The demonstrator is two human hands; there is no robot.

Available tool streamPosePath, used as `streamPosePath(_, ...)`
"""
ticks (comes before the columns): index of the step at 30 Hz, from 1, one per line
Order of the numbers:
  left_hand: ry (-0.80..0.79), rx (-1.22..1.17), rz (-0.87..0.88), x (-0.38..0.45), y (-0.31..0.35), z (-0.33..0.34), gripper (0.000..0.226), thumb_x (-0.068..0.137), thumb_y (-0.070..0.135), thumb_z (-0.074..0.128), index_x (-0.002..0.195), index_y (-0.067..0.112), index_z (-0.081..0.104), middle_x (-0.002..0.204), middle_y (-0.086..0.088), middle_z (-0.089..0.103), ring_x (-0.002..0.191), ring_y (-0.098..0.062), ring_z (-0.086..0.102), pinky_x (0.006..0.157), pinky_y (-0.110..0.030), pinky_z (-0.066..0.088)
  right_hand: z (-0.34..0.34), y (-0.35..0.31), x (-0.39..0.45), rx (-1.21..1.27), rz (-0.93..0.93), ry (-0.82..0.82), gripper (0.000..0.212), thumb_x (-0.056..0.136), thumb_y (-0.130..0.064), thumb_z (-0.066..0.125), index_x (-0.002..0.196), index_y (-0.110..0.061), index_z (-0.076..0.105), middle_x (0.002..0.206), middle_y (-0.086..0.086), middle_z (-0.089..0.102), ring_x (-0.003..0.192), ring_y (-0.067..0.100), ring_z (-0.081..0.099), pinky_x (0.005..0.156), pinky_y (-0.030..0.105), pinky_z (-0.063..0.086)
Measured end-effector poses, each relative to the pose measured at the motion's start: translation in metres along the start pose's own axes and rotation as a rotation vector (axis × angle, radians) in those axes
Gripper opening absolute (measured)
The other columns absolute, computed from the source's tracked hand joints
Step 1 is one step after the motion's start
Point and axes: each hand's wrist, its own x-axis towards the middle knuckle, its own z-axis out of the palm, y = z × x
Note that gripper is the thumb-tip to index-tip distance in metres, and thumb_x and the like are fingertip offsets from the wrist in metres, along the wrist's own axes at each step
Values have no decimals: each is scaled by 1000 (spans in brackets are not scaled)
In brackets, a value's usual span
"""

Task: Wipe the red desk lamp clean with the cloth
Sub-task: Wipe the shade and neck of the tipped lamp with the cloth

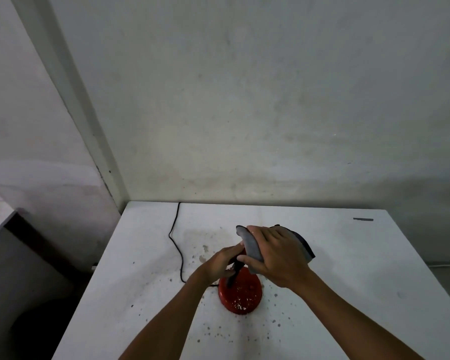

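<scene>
The red desk lamp (pixel 240 294) stands on the white table (pixel 348 294), near its middle, at 6 o'clock in the view. Its round base is glossy red with pale chipped flecks along the near edge. A dark neck rises from the base; the lamp head is hidden under the cloth. The left hand (pixel 225 262) grips the neck, fingers curled round it. The right hand (pixel 276 258) clutches the grey cloth (pixel 251 245), pressing it over the lamp's upper part. A black cord (pixel 176 245) trails from the base toward 11 o'clock, reaching the table's far edge. Dark specks dot the tabletop around the base.
</scene>
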Motion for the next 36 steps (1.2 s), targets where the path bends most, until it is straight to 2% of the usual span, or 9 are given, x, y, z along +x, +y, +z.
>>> streamPosePath(2, -7, -22, -7, -2, 2, 2, 56, 87, 65, 54, 123, 23, 60, 131, -4, 58, 125, -24, 59, 110, -40, 46, -2, 2, 0, 7, -6, -22, 79, 93, -82, 32, 141, -23, 54, 125, -7, 69, 111, 14, 65, 102, 35, 48)
streamPosePath(5, -2, 11, 1, -4, 5, 3, 40, 101, 51, 43, 123, 20, 56, 130, -3, 55, 118, -16, 55, 106, -33, 45, -5, 8, -3, 21, -7, -11, 78, 91, -84, 36, 136, -23, 56, 122, -7, 70, 108, 15, 66, 100, 37, 49)
streamPosePath(10, -58, 52, -65, -5, 7, 2, 52, 100, 57, 36, 130, 20, 56, 137, 1, 55, 130, -17, 46, 105, -38, 42, -7, 22, -13, -44, 14, -28, 82, 88, -85, 39, 136, -21, 57, 128, -3, 69, 115, 19, 65, 105, 42, 47)
streamPosePath(16, -73, 24, -69, -6, 10, 6, 70, 77, 69, 47, 130, 24, 53, 149, -6, 49, 142, -23, 39, 113, -43, 36, -7, 40, -29, -42, 53, 3, 83, 89, -83, 43, 134, -15, 62, 134, 6, 69, 123, 27, 64, 109, 50, 48)
streamPosePath(22, -61, 48, -60, -9, 7, 7, 57, 78, 70, 48, 118, 31, 60, 138, -1, 56, 133, -20, 46, 105, -36, 41, -9, 53, -34, 76, 93, -41, 78, 91, -81, 40, 137, -21, 57, 136, -1, 66, 125, 21, 61, 108, 42, 50)
streamPosePath(27, -33, 82, -54, -11, 8, 10, 62, 89, 65, 40, 133, 23, 53, 145, -3, 50, 136, -22, 43, 112, -42, 39, -15, 42, -25, 18, 88, -52, 76, 93, -81, 34, 131, -21, 61, 129, -2, 69, 118, 20, 64, 104, 41, 51)
streamPosePath(30, -31, 141, -29, -17, 12, 17, 31, 104, 51, 29, 120, 35, 49, 135, 2, 50, 127, -16, 44, 113, -41, 36, -11, 27, -18, 0, 89, -97, 76, 95, -81, 24, 132, -23, 59, 131, -4, 68, 119, 19, 63, 108, 44, 45)
streamPosePath(32, -36, 148, -24, -21, 15, 20, 28, 105, 50, 25, 116, 39, 48, 129, 5, 50, 119, -11, 46, 106, -34, 37, -9, 19, -16, 0, 97, -93, 77, 96, -80, 19, 134, -24, 57, 131, -5, 67, 120, 19, 61, 111, 45, 41)
streamPosePath(36, -17, 193, 0, -18, 4, 19, 32, 100, 65, 23, 108, 52, 50, 133, 3, 53, 106, -9, 52, 112, -42, 38, -7, 6, -17, 16, 87, -67, 80, 97, -79, 20, 142, -21, 52, 136, -2, 65, 124, 21, 61, 113, 47, 40)
